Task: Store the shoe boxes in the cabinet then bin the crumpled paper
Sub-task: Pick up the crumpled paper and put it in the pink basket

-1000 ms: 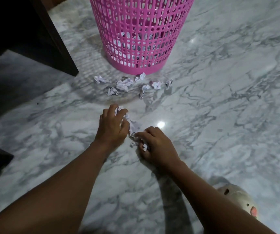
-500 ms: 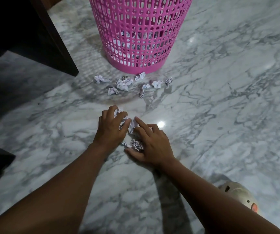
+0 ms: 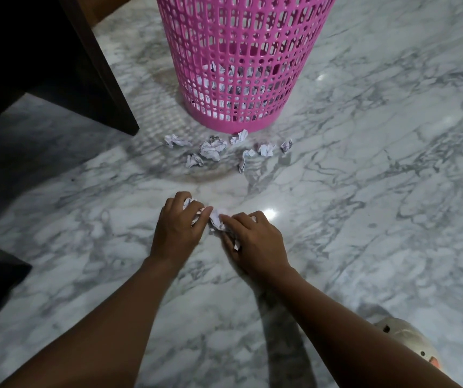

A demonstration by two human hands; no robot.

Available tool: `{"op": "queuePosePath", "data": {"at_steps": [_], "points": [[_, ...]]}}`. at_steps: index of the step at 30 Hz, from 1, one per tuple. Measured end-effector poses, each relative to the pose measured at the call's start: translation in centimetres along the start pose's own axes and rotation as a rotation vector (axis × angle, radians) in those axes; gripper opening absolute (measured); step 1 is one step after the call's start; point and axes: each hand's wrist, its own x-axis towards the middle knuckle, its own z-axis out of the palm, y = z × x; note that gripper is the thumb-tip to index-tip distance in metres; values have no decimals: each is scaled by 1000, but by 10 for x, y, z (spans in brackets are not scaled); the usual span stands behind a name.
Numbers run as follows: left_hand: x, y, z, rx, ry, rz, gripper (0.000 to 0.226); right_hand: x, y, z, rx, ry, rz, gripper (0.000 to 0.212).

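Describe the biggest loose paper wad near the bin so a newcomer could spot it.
Find the pink lattice basket standing on the marble floor; a loose row of crumpled scraps lies in front of its base. The wad sits left of centre in that row. It is the largest there, with lines of dark print plain on its face.

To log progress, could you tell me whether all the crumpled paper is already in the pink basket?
No, several crumpled pieces lie on the floor before the pink basket.
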Motion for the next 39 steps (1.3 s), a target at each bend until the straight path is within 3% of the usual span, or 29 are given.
{"op": "queuePosePath", "data": {"at_steps": [6,10,14,17,23,27,30,33,39], "points": [[16,5,-6,-19,38,-120,33,9,13,7,74,10,35,23],[43,-2,-4,-114,55,-216,31,37,36,-10,163,154,221,31],[86,-8,-4,-174,175,-297,25,80,78,-28,114,286,397,34],[118,-10,-3,-189,252,-337,25,107,102,-36,141,304,515,28],[154,-19,18,-109,369,-241,20,135,122,-22,132,247,640,26],[161,-30,34,46,274,-283,30,130,121,0,86,132,566,28],[154,-28,40,-47,160,-239,40,124,117,9,69,116,509,32],[141,-15,39,-89,19,-308,49,124,114,10,48,120,393,39],[126,-10,29,-53,-239,-19,74,122,113,-1,86,-97,187,83]]}}
